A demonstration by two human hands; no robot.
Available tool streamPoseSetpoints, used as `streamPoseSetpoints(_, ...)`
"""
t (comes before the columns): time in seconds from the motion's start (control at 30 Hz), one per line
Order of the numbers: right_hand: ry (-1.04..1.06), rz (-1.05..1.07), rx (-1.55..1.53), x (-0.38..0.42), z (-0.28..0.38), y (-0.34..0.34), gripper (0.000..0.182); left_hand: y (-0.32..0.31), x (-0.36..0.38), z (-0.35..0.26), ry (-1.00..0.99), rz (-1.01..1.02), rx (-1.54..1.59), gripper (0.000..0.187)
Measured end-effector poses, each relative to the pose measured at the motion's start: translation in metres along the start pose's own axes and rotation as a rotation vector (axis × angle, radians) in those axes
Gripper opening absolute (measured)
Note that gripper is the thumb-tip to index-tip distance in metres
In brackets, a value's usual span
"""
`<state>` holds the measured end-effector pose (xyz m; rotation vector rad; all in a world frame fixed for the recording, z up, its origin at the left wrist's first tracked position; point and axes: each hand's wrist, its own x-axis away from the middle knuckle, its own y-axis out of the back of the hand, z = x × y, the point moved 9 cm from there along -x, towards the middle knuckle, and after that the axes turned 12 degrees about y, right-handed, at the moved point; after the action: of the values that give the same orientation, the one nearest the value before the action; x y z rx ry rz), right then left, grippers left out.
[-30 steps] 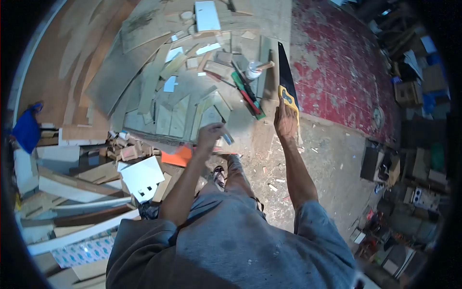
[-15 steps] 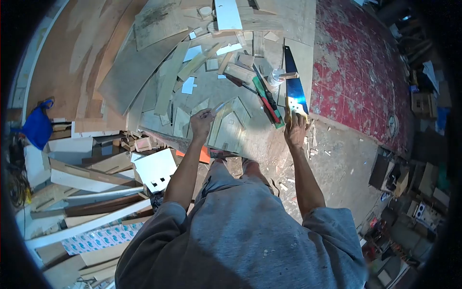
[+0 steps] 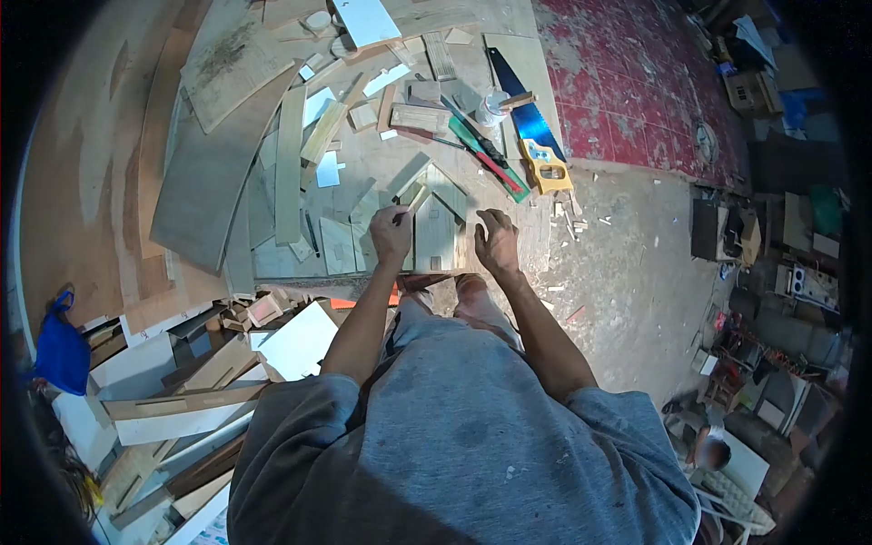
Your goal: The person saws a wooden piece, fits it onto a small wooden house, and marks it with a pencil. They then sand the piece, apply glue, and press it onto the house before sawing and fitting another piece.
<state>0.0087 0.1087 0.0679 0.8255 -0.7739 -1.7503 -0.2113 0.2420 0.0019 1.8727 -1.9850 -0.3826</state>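
Note:
My left hand (image 3: 391, 234), fingers pinched, holds a thin wood strip (image 3: 418, 199) over the workbench. My right hand (image 3: 497, 242) is held with bent, parted fingers and nothing in them, right of a small house-shaped wood assembly (image 3: 438, 227). Beyond my right hand lies a handsaw (image 3: 530, 123) with a yellow handle, its blade beside a small jar (image 3: 491, 108) that has a wood piece across it. A green tool (image 3: 490, 159) and a red-and-black one lie left of the saw.
Wood offcuts and white pieces cover the workbench (image 3: 272, 265). Large boards (image 3: 207, 173) lie at the left, with stacked scraps below. A blue bag (image 3: 62, 350) hangs at the far left. Wood chips dot the floor (image 3: 627, 245). A person (image 3: 711, 449) is at the lower right.
My right hand has let go of the saw handle and moved left toward the wood assembly. The saw stays on the bench. The whole view has shifted.

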Motion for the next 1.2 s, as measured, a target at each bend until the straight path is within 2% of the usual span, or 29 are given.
streamPoseSetpoints(0.23,-0.053,0.049,0.032,-0.004,-0.003,-0.009,0.031,0.001,0.000,-0.027,-0.086,0.122,-0.096,0.011)
streamPoseSetpoints(0.3,-0.060,0.065,0.036,-0.007,-0.003,-0.009,0.031,-0.001,0.002,-0.036,-0.167,0.185,-0.172,0.016)
streamPoseSetpoints(0.43,-0.012,0.052,0.041,-0.018,0.002,-0.009,0.027,-0.004,0.001,-0.027,-0.144,0.275,-0.226,0.023)
streamPoseSetpoints(0.53,0.028,0.073,-0.045,-0.026,-0.003,-0.022,0.024,-0.003,-0.004,-0.022,-0.152,0.312,-0.089,0.030)
streamPoseSetpoints(0.6,0.121,0.078,-0.174,-0.033,0.003,-0.028,0.019,-0.007,-0.008,-0.014,-0.047,0.393,-0.038,0.030)
streamPoseSetpoints(0.73,0.123,0.070,-0.233,-0.042,0.002,-0.044,0.016,-0.016,-0.017,-0.016,0.031,0.456,-0.152,0.028)
streamPoseSetpoints(0.8,0.059,0.049,-0.287,-0.042,0.002,-0.044,0.016,-0.018,-0.021,-0.018,0.095,0.486,-0.198,0.027)
streamPoseSetpoints(0.93,0.040,0.101,-0.281,-0.042,0.002,-0.047,0.015,-0.025,-0.025,-0.026,0.037,0.539,-0.309,0.027)
streamPoseSetpoints(1.0,0.063,0.140,-0.288,-0.044,0.005,-0.051,0.013,-0.031,-0.028,-0.024,-0.054,0.547,-0.342,0.027)
streamPoseSetpoints(1.2,0.098,0.141,-0.332,-0.046,0.006,-0.051,0.013,-0.033,-0.024,-0.029,-0.090,0.549,-0.347,0.026)
